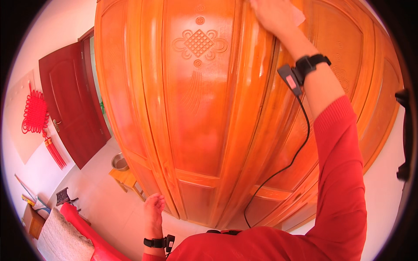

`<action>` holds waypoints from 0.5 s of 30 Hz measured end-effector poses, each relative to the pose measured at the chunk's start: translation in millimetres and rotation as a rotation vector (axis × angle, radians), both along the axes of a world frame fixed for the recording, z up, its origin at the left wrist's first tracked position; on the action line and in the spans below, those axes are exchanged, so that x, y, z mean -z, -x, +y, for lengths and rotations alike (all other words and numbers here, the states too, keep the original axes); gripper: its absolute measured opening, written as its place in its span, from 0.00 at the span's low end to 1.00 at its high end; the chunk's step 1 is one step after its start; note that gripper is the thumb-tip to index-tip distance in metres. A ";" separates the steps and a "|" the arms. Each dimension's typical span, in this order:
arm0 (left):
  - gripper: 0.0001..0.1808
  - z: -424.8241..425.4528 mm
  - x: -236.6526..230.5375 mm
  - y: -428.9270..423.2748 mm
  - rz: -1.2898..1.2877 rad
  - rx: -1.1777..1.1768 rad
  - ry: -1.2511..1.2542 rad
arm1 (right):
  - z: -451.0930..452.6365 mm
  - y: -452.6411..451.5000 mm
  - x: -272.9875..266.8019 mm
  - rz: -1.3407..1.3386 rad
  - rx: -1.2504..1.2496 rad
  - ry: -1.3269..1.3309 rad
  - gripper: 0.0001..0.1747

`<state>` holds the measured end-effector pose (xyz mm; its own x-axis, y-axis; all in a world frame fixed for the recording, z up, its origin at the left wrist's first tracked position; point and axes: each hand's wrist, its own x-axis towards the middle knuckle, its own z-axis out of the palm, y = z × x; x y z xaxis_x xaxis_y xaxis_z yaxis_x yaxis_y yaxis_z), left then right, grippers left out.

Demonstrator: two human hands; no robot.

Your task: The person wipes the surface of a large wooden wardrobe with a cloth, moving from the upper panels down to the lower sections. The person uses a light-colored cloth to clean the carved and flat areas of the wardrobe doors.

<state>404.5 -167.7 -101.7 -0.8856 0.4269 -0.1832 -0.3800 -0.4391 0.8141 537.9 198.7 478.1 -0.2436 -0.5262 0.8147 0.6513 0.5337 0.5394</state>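
A large, glossy orange-brown wooden wardrobe [202, 130] fills the middle of the head view. One door panel bears a carved knot [199, 43] with a tassel below it. My right hand [274, 14] is raised to the wardrobe at the upper right, and its fingertips run off the top edge. A pale pink cloth [297, 16] sticks out beside that hand, mostly hidden by it. Low on the left, my left hand [154, 205] hangs before the wardrobe with loosely bent fingers and nothing visible in it.
A metal basin [120, 161] stands on a wooden stool [125, 178] left of the wardrobe. Behind is a dark red door [73, 104]. A red knot ornament [35, 112] hangs on the wall. A black cable [290, 163] trails from my right wrist device [303, 70].
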 end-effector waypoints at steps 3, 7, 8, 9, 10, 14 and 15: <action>0.15 -19.7 12.1 21.3 -0.052 -0.066 0.024 | -2.4 15.3 -4.0 0.082 0.065 0.035 0.31; 0.13 -29.2 16.0 34.6 -0.106 -0.108 0.023 | 2.3 28.1 75.7 -0.057 0.057 0.020 0.29; 0.11 -28.8 14.0 35.4 -0.125 -0.130 0.028 | 3.3 29.4 104.1 -0.092 0.015 -0.008 0.29; 0.11 -27.5 10.7 35.6 -0.102 -0.104 0.003 | 4.4 24.8 136.9 -0.179 -0.005 0.013 0.29; 0.11 -25.5 6.5 34.6 -0.089 -0.099 -0.001 | 4.4 16.6 174.7 -0.276 -0.014 0.048 0.29; 0.11 -14.3 -11.8 24.1 -0.054 -0.075 -0.018 | -7.9 -25.7 322.9 -0.611 -0.143 0.243 0.21; 0.11 -11.2 -14.6 19.9 -0.053 -0.048 -0.019 | -9.9 -36.3 351.1 -0.807 -0.087 0.359 0.20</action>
<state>384.5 -178.9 -87.1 -0.8946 0.3876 -0.2224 -0.4002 -0.4734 0.7846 574.2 188.8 127.0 -0.7863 -0.3158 0.5311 0.0933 0.7890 0.6073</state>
